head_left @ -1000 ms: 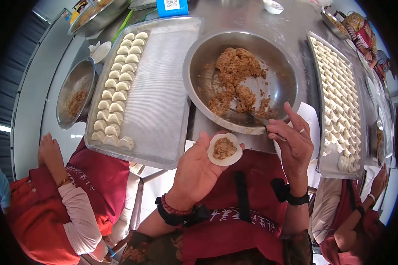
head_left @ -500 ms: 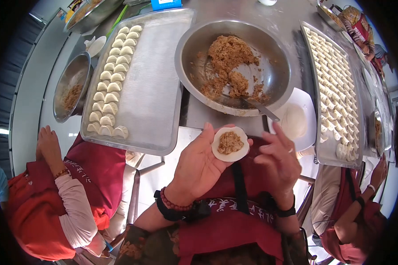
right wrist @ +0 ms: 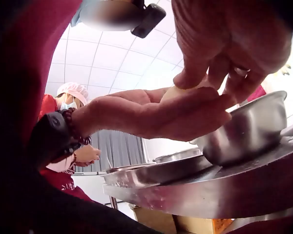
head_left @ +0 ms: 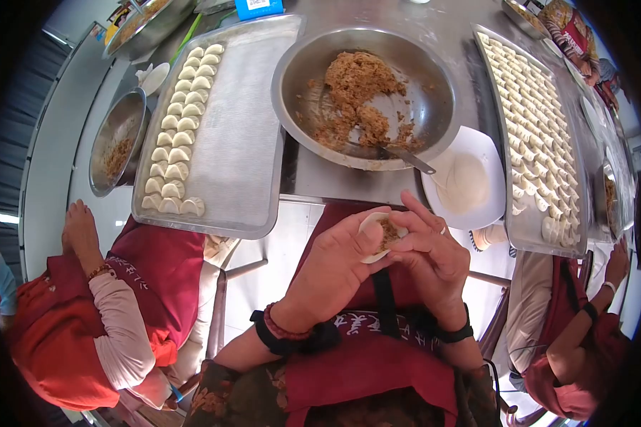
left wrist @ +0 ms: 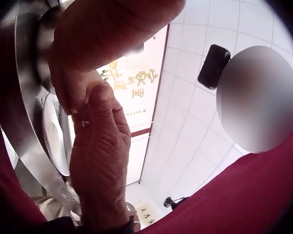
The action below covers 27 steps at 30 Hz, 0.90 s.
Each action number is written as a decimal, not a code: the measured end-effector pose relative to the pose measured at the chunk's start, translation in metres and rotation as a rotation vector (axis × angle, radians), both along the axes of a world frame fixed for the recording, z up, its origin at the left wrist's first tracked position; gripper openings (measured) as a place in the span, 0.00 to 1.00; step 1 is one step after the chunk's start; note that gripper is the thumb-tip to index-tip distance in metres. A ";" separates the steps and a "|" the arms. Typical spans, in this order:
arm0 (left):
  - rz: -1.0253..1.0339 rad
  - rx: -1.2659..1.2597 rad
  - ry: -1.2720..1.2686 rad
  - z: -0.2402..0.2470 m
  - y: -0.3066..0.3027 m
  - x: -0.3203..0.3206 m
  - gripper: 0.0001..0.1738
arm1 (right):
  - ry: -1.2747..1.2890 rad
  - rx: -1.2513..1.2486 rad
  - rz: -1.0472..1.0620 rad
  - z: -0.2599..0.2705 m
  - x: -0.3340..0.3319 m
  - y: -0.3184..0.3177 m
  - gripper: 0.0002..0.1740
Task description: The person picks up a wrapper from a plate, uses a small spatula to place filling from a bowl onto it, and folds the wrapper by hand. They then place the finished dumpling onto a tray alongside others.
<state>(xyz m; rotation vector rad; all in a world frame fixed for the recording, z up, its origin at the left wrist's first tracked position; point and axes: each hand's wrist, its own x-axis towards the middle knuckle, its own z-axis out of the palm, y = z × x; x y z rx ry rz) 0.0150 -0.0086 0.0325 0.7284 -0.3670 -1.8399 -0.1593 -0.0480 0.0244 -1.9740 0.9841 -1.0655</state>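
In the head view a round dough wrapper (head_left: 374, 257) with brown filling (head_left: 387, 233) is held between both hands above the lap, its sides bent upward. The left hand (head_left: 331, 263) grips it from the left, thumb on its edge. The right hand (head_left: 434, 263) pinches its right edge with thumb and fingers. Both hands meet in the right wrist view too, the left hand (right wrist: 151, 114) below and the right hand (right wrist: 234, 39) above. Beyond them stands a steel bowl (head_left: 436, 71) of filling, a spoon (head_left: 414, 161) leaning on its rim.
Left of the bowl lies a tray (head_left: 243, 128) with two rows of folded dumplings (head_left: 176, 171). On the right are a white plate (head_left: 434, 199) with wrappers (head_left: 463, 181) and a tray (head_left: 541, 245) full of dumplings. People sit at both sides; a small bowl (head_left: 101, 153) stands far left.
The right hand has let go of the spoon, moved down to the wrapper and taken its edge. The left hand has turned inward, and the flat wrapper is now bent up at its sides.
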 end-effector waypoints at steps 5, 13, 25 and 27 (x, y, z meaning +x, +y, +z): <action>-0.066 -0.098 -0.157 0.001 0.007 -0.010 0.30 | -0.109 0.120 -0.069 0.002 0.003 0.004 0.08; -0.067 -0.154 -0.418 -0.006 0.015 -0.013 0.27 | -0.151 0.147 -0.073 0.000 0.006 0.004 0.09; 0.084 -0.188 -0.514 -0.004 0.017 -0.014 0.22 | -0.329 0.271 -0.057 -0.002 0.013 0.004 0.16; 0.150 -0.204 -0.440 -0.003 0.018 -0.015 0.22 | -0.456 0.429 -0.097 -0.001 0.014 0.010 0.20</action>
